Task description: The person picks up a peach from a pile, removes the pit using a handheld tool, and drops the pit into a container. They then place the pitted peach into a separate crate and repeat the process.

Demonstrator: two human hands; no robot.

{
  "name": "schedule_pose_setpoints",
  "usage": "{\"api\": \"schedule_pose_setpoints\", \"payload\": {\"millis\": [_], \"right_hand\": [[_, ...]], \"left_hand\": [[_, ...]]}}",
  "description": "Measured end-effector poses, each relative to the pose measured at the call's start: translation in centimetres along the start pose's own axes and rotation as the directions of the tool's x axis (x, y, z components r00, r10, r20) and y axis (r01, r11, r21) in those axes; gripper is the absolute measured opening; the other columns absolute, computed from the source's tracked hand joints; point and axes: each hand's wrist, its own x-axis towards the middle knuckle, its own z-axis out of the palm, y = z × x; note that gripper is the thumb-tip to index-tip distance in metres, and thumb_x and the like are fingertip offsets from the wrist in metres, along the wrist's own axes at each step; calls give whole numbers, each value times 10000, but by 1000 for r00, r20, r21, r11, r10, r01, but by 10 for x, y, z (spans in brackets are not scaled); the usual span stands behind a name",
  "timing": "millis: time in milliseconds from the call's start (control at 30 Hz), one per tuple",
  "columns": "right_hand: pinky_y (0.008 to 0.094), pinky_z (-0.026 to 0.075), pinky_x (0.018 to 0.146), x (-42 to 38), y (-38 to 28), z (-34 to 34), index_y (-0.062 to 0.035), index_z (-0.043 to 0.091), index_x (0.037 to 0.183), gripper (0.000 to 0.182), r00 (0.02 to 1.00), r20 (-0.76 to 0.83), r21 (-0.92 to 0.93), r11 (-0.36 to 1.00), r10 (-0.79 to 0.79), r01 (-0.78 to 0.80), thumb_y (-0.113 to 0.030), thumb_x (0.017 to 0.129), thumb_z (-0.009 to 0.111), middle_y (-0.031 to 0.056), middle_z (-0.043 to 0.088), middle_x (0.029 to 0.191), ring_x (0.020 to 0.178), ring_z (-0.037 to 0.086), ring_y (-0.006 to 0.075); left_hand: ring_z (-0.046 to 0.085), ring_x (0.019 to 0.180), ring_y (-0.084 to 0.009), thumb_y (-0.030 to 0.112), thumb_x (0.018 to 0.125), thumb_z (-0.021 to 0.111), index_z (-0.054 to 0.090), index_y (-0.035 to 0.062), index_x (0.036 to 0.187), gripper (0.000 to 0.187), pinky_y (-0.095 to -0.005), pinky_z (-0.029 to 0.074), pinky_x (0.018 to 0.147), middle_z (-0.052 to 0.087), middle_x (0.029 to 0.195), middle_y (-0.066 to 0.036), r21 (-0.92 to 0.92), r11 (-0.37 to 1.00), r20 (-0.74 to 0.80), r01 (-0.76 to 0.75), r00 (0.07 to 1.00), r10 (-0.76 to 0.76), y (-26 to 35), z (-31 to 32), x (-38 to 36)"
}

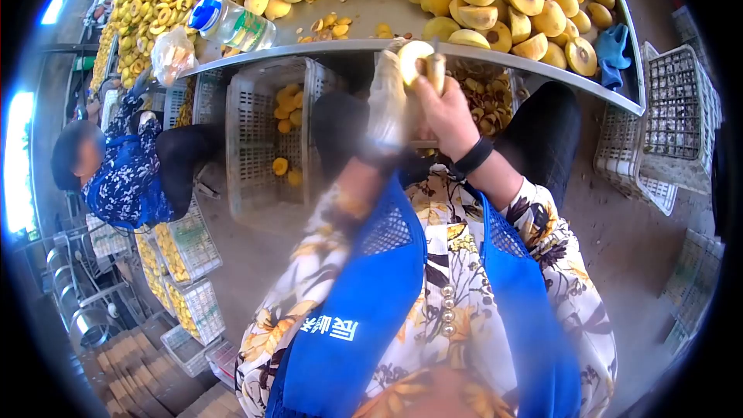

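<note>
My left hand (387, 101), in a pale glove and smeared by motion, is closed on a halved yellow peach (412, 62) just over the table's front edge. My bare right hand (450, 114), with a black band at the wrist, is closed right beside it. Its thumb and fingers pinch a short brownish object that touches the peach; its kind I cannot make out. Beyond both hands, a heap of halved yellow peaches (526, 0) covers the right part of the metal table (348, 11). Small fruit scraps (333, 27) lie nearer the middle.
A capped bottle (244, 27) and a plastic bag (173, 56) stand at the table's left edge. A crate (263, 178) below holds some fruit; brown scraps (484, 108) lie under the rim. Stacked crates (677, 116) and a blue glove (613, 54) are rightward. Another person (131, 170) sits left.
</note>
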Motion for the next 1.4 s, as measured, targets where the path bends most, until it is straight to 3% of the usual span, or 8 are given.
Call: {"api": "schedule_pose_setpoints", "payload": {"millis": [100, 233, 567, 667, 967, 1100, 1267, 1400], "right_hand": [[362, 477, 574, -11, 6, -2, 37, 469, 1010, 379, 946, -20, -511, 817, -324, 269, -262, 800, 570, 215, 594, 748, 623, 599, 319], [399, 456, 695, -23, -19, -10, 54, 507, 908, 354, 991, 101, -595, 794, -84, 128, -273, 789, 574, 265, 583, 799, 777, 584, 384], [419, 459, 658, -28, -17, -15, 56, 460, 879, 302, 987, 161, -606, 791, 24, 80, -223, 802, 544, 275, 572, 758, 752, 583, 398], [419, 462, 651, -35, -14, -12, 57, 453, 888, 280, 990, 138, -597, 800, 32, 57, -197, 801, 532, 275, 574, 768, 750, 584, 397], [373, 467, 546, -35, -19, -17, 68, 459, 939, 255, 931, 339, -541, 838, 139, 71, -131, 785, 500, 230, 574, 680, 571, 589, 308], [303, 424, 396, -23, 20, -18, 46, 474, 967, 235, 877, 452, -495, 772, -164, 399, -105, 789, 499, 137, 566, 627, 410, 529, 191], [236, 350, 327, -28, -4, -8, -5, 494, 940, 188, 902, 418, -210, 978, 106, -17, -121, 795, 526, 31, 512, 587, 361, 436, 92], [212, 326, 313, -31, -16, -5, -31, 489, 901, 149, 882, 423, -65, 978, 207, -198, -135, 804, 535, 1, 471, 564, 349, 400, 66]], "left_hand": [[544, 927, -218, 484, 911, 327, 473, 67, 1117, 488, -355, 462, 816, 544, 1056, -111, -427, 891, 81, 158, 987, -136, 22, 4, -5], [567, 887, -226, 501, 917, 266, 510, 36, 1087, 552, -329, 476, 791, 584, 1000, -121, -134, 982, -255, 134, 953, -165, 38, 15, -5], [568, 867, -187, 408, 952, 252, 529, -8, 1060, 512, -295, 466, 803, 582, 973, -114, 56, 998, -95, -40, 994, 45, 9, 5, -1], [569, 856, -181, 383, 954, 282, 546, -15, 1033, 484, -280, 465, 788, 589, 951, -105, 550, 775, -36, -310, 919, 393, 2, 13, -5], [585, 692, -142, 419, 884, 465, 607, -27, 901, 468, -250, 487, 647, 613, 786, -86, 254, 924, 224, 286, 912, -344, 38, -10, 21], [589, 716, -149, 487, 858, 469, 625, -17, 851, 527, -252, 489, 632, 616, 775, -87, 780, 613, 232, 128, 850, -472, 41, -24, 45], [578, 712, -121, 364, 853, 553, 567, 17, 1013, 382, -228, 489, 649, 595, 816, -59, 184, 903, 231, 387, 876, -423, 51, -21, 30], [578, 765, -135, 350, 893, 488, 576, -5, 1000, 381, -250, 477, 701, 603, 858, -62, 520, 836, 135, -176, 983, 123, 32, -9, 2]]}}
